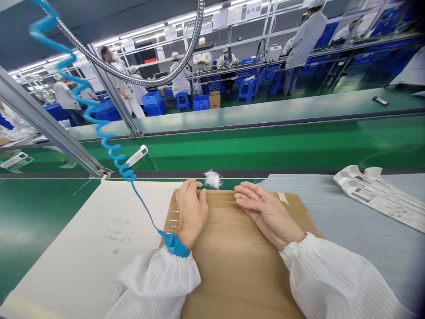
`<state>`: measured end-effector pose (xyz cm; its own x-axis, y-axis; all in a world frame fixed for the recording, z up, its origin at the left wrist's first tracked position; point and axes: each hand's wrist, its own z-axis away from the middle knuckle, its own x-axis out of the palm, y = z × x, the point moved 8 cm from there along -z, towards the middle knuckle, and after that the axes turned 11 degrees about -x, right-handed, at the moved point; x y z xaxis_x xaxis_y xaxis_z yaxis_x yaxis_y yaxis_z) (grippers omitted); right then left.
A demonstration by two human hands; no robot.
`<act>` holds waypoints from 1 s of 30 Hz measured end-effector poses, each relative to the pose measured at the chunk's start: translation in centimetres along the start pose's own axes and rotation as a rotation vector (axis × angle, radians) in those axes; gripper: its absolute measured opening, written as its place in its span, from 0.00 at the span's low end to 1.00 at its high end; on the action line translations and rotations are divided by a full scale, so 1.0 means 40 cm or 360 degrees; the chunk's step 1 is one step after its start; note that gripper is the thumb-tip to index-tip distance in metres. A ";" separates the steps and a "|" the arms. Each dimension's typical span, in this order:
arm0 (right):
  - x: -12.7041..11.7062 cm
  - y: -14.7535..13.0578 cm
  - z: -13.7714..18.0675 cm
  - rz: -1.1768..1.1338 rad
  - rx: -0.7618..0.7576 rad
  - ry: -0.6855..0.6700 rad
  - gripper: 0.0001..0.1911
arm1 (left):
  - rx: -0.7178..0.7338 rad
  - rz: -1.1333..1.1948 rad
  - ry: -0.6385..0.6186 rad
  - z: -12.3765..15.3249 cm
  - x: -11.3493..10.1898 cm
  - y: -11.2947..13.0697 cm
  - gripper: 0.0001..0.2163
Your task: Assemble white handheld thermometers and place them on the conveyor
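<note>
A: Where is the cardboard sheet [232, 266], and is either hand gripping it?

B: It lies flat on the worktop [23, 230], directly in front of the person. The left hand [193, 212] rests near its far left corner, fingers loosely bent and thumb apart, with nothing visible in its grasp. The right hand [265, 210] is over the far right part, also empty, its fingers close together and slightly curved. I can't tell whether that one touches the cardboard.

A: What might go wrong?

B: The small heap of clear plastic [213, 179] sits just beyond the far edge. I'd say a forward push on the cardboard could shove it onto the green conveyor belt [265, 141].

A: And the blue coiled cord [111, 144]?

B: It runs to the wrist strap [176, 245] on the left arm. A long reach to the right might pull it taut and tug at that wrist.

A: Anything on the right?

B: White plastic housings [372, 190] lie grouped on the pale foam sheet [308, 195]. A careless sweep of the right sleeve [335, 279] could knock or scuff them.
</note>
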<state>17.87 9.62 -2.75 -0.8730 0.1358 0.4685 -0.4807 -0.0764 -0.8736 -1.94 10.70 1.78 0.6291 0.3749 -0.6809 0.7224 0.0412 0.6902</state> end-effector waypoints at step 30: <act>-0.004 0.010 -0.002 -0.0013 0.0035 -0.0034 0.24 | 0.0011 -0.0002 -0.0014 0.001 -0.003 0.005 0.07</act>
<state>17.83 9.64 -3.17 -0.8705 0.1155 0.4783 -0.4891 -0.0970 -0.8668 -1.87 10.61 1.99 0.6306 0.3668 -0.6840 0.7252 0.0355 0.6876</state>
